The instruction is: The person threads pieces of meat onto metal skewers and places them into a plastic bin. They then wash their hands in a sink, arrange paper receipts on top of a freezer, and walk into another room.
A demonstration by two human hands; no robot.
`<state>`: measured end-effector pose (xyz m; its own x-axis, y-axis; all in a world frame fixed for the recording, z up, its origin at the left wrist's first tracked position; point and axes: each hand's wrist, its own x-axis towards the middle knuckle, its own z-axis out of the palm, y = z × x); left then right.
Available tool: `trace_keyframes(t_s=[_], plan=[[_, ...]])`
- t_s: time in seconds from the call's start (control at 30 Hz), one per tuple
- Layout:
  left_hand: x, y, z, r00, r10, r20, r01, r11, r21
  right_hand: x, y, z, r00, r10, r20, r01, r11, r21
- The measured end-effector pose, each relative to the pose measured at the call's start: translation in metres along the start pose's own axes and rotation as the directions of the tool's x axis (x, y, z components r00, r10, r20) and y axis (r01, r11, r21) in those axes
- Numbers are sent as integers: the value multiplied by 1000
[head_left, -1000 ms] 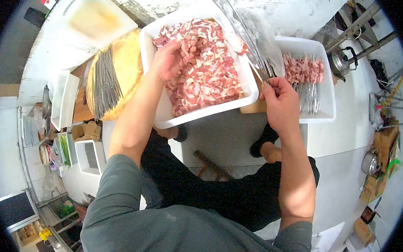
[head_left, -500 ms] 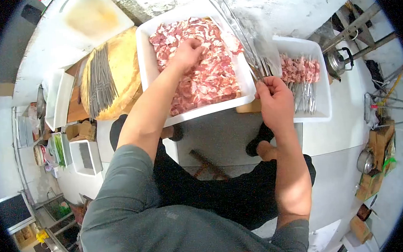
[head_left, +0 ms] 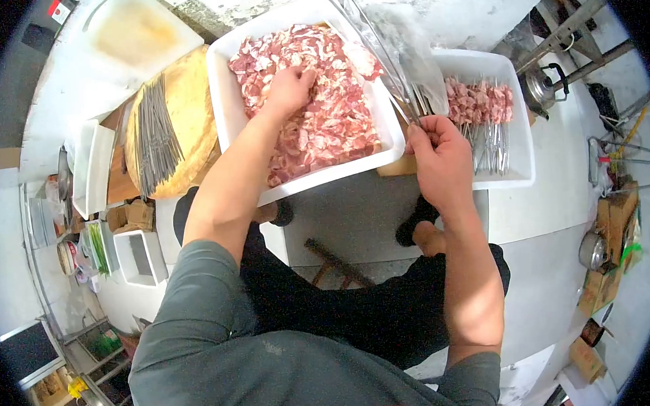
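Note:
A white tray (head_left: 311,175) full of raw sliced meat (head_left: 327,121) lies in front of me. My left hand (head_left: 291,91) is down in the meat, its fingers curled together on a piece; the fingertips are partly hidden. Beside the tray's right edge, my right hand (head_left: 439,147) pinches the lower end of a thin metal skewer (head_left: 407,107) that points up and to the left. A clump of meat (head_left: 362,61) sits at the tray's upper right rim, next to the skewer; whether it is threaded on cannot be made out.
To the right, a second white tray (head_left: 527,146) holds several finished meat skewers (head_left: 483,104). Bare metal skewers (head_left: 156,139) lie on a round wooden board (head_left: 199,110) at the left. A clear plastic bag (head_left: 412,49) with long skewers stands between the trays. A kettle (head_left: 539,89) is at far right.
The view has shifted slightly. My left hand remains in the meat, its fingers a little more curled. My right hand still grips the skewer.

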<state>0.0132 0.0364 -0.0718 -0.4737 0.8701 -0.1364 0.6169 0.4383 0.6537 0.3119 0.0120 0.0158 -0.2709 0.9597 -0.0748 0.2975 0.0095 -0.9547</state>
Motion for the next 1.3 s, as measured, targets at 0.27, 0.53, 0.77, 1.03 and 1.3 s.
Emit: trace_keyframes(t_s=[0.27,0.53,0.77,1.03,1.3], plan=[[-19,-4,-50,943,-89,320,333,230,-915,-4,-5,1,999,43,32,-40,995,-88],[-47,3,-94,990,121,-78,-143,875,-462,-8,-4,11,995,61,83,-55,996,-67],[-53,12,-109,994,34,-104,-80,874,-480,-12,-2,18,991,48,128,-38,996,-80],[-57,-8,-97,924,305,-229,-372,856,-360,-12,7,30,988,6,155,12,994,-111],[-47,0,-87,972,119,-205,-224,743,-631,-12,2,35,984,31,177,-6,990,-139]])
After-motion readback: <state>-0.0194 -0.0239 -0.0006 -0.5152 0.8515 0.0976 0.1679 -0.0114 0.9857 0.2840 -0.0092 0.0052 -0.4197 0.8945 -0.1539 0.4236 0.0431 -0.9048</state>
